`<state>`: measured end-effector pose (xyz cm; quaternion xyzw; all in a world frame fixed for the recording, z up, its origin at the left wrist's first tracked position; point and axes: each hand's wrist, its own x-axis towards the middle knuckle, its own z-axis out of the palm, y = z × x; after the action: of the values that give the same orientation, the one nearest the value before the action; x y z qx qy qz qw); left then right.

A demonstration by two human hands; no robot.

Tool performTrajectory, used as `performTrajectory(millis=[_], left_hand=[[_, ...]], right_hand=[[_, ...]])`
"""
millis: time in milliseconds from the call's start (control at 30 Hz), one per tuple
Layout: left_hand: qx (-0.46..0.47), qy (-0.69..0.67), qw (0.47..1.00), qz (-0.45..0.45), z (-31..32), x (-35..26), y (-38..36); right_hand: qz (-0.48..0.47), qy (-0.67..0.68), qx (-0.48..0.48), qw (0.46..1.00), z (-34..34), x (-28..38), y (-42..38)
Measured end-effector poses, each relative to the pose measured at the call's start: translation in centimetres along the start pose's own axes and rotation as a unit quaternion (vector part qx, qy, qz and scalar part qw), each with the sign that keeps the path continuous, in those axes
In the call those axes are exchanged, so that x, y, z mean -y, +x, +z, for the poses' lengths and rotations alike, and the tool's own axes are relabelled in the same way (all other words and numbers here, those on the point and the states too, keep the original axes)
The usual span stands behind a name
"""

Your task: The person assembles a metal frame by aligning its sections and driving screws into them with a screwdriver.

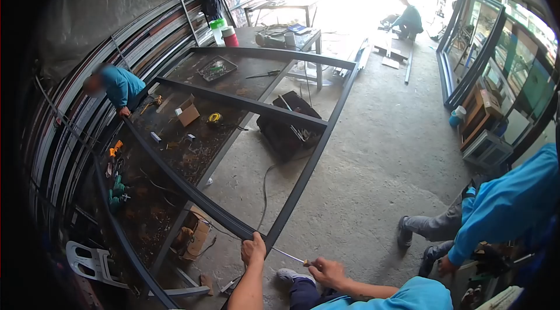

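Observation:
My left hand (254, 249) is closed around the near corner of a large dark metal frame (297, 196). The frame has several bars and lies across a worktable, jutting out over the floor towards me. In my right hand (328, 272) is a screwdriver (290, 257); its handle is mostly hidden by my fingers. The long thin shaft points left to the frame's corner, just beside my left hand. Whether the tip touches a screw is too small to tell.
The worktable (175, 164) carries a tape measure (214, 118), a small cardboard box (186, 113) and green power tools (116, 193). A co-worker (123, 86) grips the frame's far end. Another person (507, 199) bends at right. A black crate (286, 123) stands on the floor.

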<state>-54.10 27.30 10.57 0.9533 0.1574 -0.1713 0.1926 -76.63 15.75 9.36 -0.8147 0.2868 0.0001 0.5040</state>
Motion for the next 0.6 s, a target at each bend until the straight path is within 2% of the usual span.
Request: performTrajectory(millis=[33, 100, 167, 200, 233, 267, 300, 333, 367, 433, 467, 500, 600], left_hand=[[0.002, 0.005, 1.000, 0.000, 0.0, 0.0, -0.1], [-0.008, 0.013, 1.000, -0.001, -0.6, -0.3, -0.4], [-0.036, 0.019, 0.999, 0.007, 0.3, 0.3, 0.4], [-0.035, 0.016, 0.999, 0.005, 0.3, 0.4, 0.5], [-0.024, 0.011, 1.000, 0.002, 0.0, 0.1, 0.3], [-0.014, 0.008, 1.000, 0.000, -0.1, 0.0, 0.0], [-0.014, 0.007, 1.000, -0.001, 0.1, 0.2, -0.1], [-0.015, 0.013, 1.000, -0.003, 0.2, 0.3, 0.1], [-0.017, 0.019, 1.000, -0.005, 0.1, 0.3, 0.4], [-0.016, 0.016, 1.000, -0.011, -0.1, 0.1, 0.3], [0.000, 0.018, 1.000, -0.013, -0.4, 0.0, 0.1], [0.017, 0.020, 1.000, -0.015, -0.5, -0.1, 0.0], [0.020, 0.018, 1.000, -0.014, -0.5, -0.1, 0.1]], right_hand=[[0.083, -0.047, 0.031, 0.995, 0.0, 0.7, 0.0], [0.077, -0.032, 0.048, 0.995, 0.1, -0.3, 0.7], [0.165, 0.158, 0.165, 0.960, 1.0, -2.4, 1.9], [0.253, 0.345, 0.227, 0.875, 1.4, -3.5, 2.5], [0.256, 0.340, 0.226, 0.876, 0.6, -3.8, 3.0], [0.365, 0.487, 0.361, 0.706, -0.2, -4.1, 3.4], [0.443, 0.596, 0.468, 0.479, -0.7, -4.3, 3.8], [0.445, 0.587, 0.443, 0.511, -0.7, -4.1, 3.8], [0.442, 0.585, 0.447, 0.512, -0.7, -3.9, 3.9], [0.306, 0.471, 0.363, 0.743, -1.2, -3.4, 3.2], [0.230, 0.325, 0.283, 0.872, -0.7, -2.9, 2.6], [0.231, 0.324, 0.284, 0.872, -0.5, -2.6, 2.3], [0.104, 0.147, 0.150, 0.972, 0.1, -1.5, 1.4]])
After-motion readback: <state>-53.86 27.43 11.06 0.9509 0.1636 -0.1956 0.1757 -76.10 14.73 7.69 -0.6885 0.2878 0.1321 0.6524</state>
